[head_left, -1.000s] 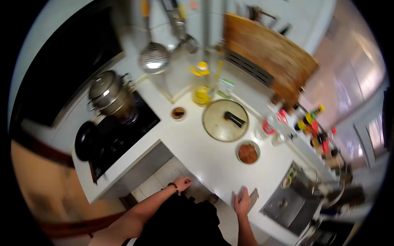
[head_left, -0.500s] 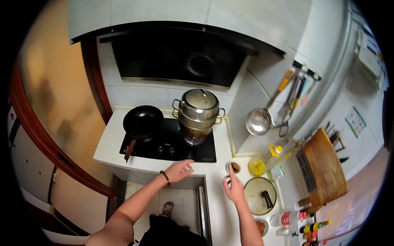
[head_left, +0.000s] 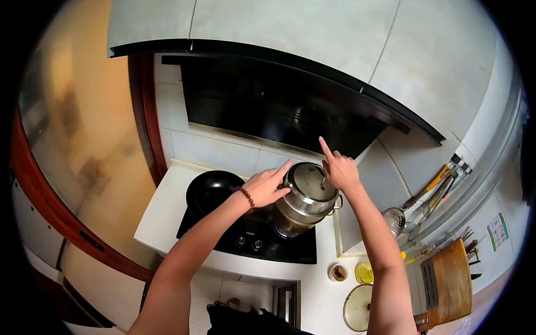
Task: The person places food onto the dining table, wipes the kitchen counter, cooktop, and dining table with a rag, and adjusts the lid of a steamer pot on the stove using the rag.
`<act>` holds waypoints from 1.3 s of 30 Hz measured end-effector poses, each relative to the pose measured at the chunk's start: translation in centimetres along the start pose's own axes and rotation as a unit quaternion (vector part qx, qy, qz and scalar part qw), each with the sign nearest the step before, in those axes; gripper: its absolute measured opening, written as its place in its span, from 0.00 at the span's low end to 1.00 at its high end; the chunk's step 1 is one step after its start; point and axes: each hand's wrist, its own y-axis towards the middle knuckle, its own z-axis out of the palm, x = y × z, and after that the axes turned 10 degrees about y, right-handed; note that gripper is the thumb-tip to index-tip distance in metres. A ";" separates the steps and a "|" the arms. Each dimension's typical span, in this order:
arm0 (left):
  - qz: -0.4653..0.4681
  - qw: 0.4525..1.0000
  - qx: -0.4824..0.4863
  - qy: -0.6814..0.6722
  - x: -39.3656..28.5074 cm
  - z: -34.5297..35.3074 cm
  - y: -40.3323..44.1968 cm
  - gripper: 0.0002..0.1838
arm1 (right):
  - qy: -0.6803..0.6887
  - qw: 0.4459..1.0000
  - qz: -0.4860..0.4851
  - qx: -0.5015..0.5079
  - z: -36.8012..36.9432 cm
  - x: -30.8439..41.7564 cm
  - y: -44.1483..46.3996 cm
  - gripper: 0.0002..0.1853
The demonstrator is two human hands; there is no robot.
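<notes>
A lidded steel steamer pot (head_left: 304, 204) stands on the right burner of the black gas stove (head_left: 229, 245). Beside its upper left side is my left hand (head_left: 268, 187), fingers spread, a beaded bracelet on the wrist. My right hand (head_left: 340, 170) is above the lid's right edge, close to the lid handle, its index finger stretched out and the other fingers bent. Nothing shows in either hand; whether the right one touches the lid is unclear. A black wok (head_left: 212, 190) sits on the left burner, partly behind my left hand.
The black range hood (head_left: 268, 106) hangs over the stove. To the right on the counter are a small bowl of brown spices (head_left: 338, 272), a yellow oil bottle (head_left: 364, 273) and a glass lid (head_left: 356, 307). A cutting board (head_left: 453, 285) and hanging skimmer (head_left: 393, 221) are farther right.
The view has turned from the counter and sink to the stove. Both hands have moved forward and up from the counter's front edge to the steamer pot.
</notes>
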 end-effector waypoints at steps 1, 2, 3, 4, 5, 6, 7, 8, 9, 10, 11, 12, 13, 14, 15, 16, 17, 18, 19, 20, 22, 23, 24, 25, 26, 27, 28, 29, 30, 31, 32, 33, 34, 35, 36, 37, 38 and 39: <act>0.007 1.000 -0.005 0.023 0.7 -0.3 1.9 0.48 | -0.022 1.000 0.007 0.007 1.0 -0.8 1.9 0.47; 0.015 0.998 -0.016 0.054 1.5 -0.1 3.9 0.49 | -0.044 0.999 0.014 0.014 1.7 -1.7 3.5 0.47; 0.012 0.998 -0.017 0.055 2.0 -0.1 5.7 0.49 | -0.042 0.999 0.011 0.013 2.2 -2.4 4.8 0.47; 0.014 0.996 -0.006 0.086 2.2 0.1 7.4 0.49 | -0.054 0.998 0.011 0.015 2.7 -3.3 5.9 0.47; 0.013 0.993 0.005 0.119 2.5 0.3 8.9 0.49 | -0.063 0.998 0.007 0.016 3.4 -4.2 7.0 0.47; 0.006 0.992 0.005 0.122 2.6 0.5 10.3 0.49 | -0.073 0.997 -0.011 0.010 4.5 -5.6 8.1 0.48; 0.012 0.990 0.011 0.138 2.5 0.7 11.8 0.50 | -0.067 0.998 -0.017 0.010 5.0 -6.4 9.0 0.48; 0.018 0.988 0.017 0.154 2.3 0.9 13.3 0.50 | -0.079 0.997 -0.015 0.019 5.4 -7.1 9.8 0.47; 0.025 0.985 0.024 0.169 2.2 1.2 14.7 0.50 | -0.092 0.995 -0.012 0.028 5.7 -7.9 10.6 0.46; 0.024 0.981 0.018 0.194 2.3 1.4 16.2 0.51 | -0.080 0.996 -0.011 0.042 5.9 -8.7 11.6 0.49; 0.019 0.980 0.019 0.200 2.3 1.5 17.5 0.51 | -0.074 0.996 -0.015 0.039 6.3 -9.4 12.1 0.49; 0.005 0.978 0.027 0.207 2.3 1.6 18.7 0.51 | -0.074 0.997 -0.024 0.017 6.7 -10.1 12.6 0.49; -0.009 0.976 0.035 0.214 2.3 1.7 19.8 0.51 | -0.075 0.997 -0.032 -0.005 7.1 -10.8 13.1 0.49; -0.011 0.974 0.027 0.226 2.4 1.9 20.8 0.51 | -0.069 0.997 -0.036 -0.008 7.6 -11.5 13.6 0.49; -0.017 0.973 0.028 0.227 2.4 2.2 21.6 0.51 | -0.073 0.996 -0.047 -0.029 8.1 -12.3 13.8 0.49; -0.019 0.973 0.025 0.228 2.6 2.5 22.3 0.51 | -0.078 0.994 -0.058 -0.050 8.7 -12.8 14.1 0.49; -0.022 0.973 0.023 0.230 2.9 2.8 22.8 0.51 | -0.073 0.994 -0.062 -0.050 9.3 -13.0 14.3 0.49; -0.025 0.972 0.025 0.231 3.0 3.0 23.0 0.51 | -0.086 0.994 -0.051 -0.044 9.3 -12.9 14.2 0.49; -0.031 0.972 0.026 0.230 3.3 3.2 23.1 0.51 | -0.098 0.994 -0.041 -0.038 9.2 -12.7 14.0 0.48; -0.029 0.972 0.023 0.233 3.6 3.3 23.5 0.51 | -0.100 0.993 -0.041 -0.038 9.1 -12.8 14.0 0.48; -0.026 0.972 0.020 0.234 4.4 3.5 23.7 0.51 | -0.064 0.991 -0.076 -0.092 8.8 -12.5 13.9 0.48; -0.027 0.972 0.023 0.231 4.8 3.5 23.4 0.51 | -0.066 0.991 -0.076 -0.091 8.7 -12.1 13.8 0.48; -0.028 0.973 0.027 0.228 5.2 3.3 23.1 0.51 | -0.069 0.991 -0.085 -0.080 8.7 -11.5 13.6 0.48; -0.027 0.973 0.026 0.227 5.6 3.0 22.9 0.51 | -0.072 0.991 -0.093 -0.069 8.7 -11.0 13.5 0.47; -0.028 0.972 0.029 0.231 5.9 2.6 22.6 0.52 | -0.069 0.990 -0.105 -0.070 8.8 -10.6 13.5 0.48; -0.029 0.971 0.033 0.235 6.2 2.2 22.3 0.52 | -0.071 0.990 -0.105 -0.070 8.5 -9.9 13.6 0.48; -0.030 0.972 0.029 0.230 6.4 1.9 22.0 0.53 | -0.071 0.994 -0.084 -0.024 8.0 -8.9 13.6 0.48; -0.030 0.974 0.026 0.224 6.6 1.6 21.6 0.54 | -0.070 0.995 -0.064 0.022 7.5 -7.9 13.7 0.49; -0.027 0.975 0.021 0.217 7.1 1.0 21.2 0.55 | -0.072 0.995 -0.072 0.019 7.3 -6.8 14.0 0.50; -0.025 0.976 0.019 0.218 7.7 0.1 20.8 0.55 | -0.059 0.995 -0.076 0.010 7.3 -5.8 14.7 0.50; -0.046 0.974 0.019 0.222 8.3 -0.8 20.4 0.55 | -0.053 0.995 -0.085 0.000 7.4 -4.9 15.5 0.50; -0.068 0.972 0.020 0.225 8.5 -1.9 20.1 0.56 | -0.047 0.994 -0.094 -0.011 7.5 -4.1 16.5 0.50; -0.092 0.969 0.035 0.225 8.7 -3.1 19.9 0.56 | -0.045 0.993 -0.101 -0.028 7.7 -3.3 17.4 0.50; -0.081 0.971 -0.002 0.226 9.9 -3.1 19.4 0.55 | -0.038 0.993 -0.105 -0.036 8.2 -2.6 18.2 0.51; -0.094 0.970 0.006 0.223 10.4 -3.8 19.0 0.55 | -0.038 0.992 -0.108 -0.043 8.5 -1.7 19.0 0.52; -0.109 0.969 0.015 0.220 11.0 -4.5 18.5 0.55 | -0.036 0.992 -0.112 -0.049 8.9 -0.6 19.6 0.52; -0.124 0.967 0.037 0.217 11.6 -5.1 18.0 0.56 | -0.042 0.991 -0.115 -0.050 9.4 0.3 20.1 0.53; -0.124 0.968 0.037 0.217 12.2 -5.6 17.4 0.56 | -0.039 0.992 -0.117 -0.037 9.4 1.3 20.4 0.50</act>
